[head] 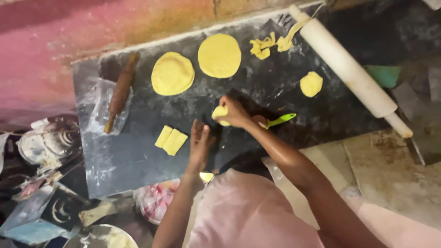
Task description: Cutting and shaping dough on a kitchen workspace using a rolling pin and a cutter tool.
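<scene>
Dark slab (138, 160): right hand (234, 111) pinching dough piece (219, 111), long axis upright; left hand (200, 144) spread

Right hand (233, 111) curled in closed grip, arm bent; left hand (200, 143) flat, fingers extended.

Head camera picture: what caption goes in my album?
Right hand holds yellow dough over a floury dark slab, left hand beside it.
</scene>
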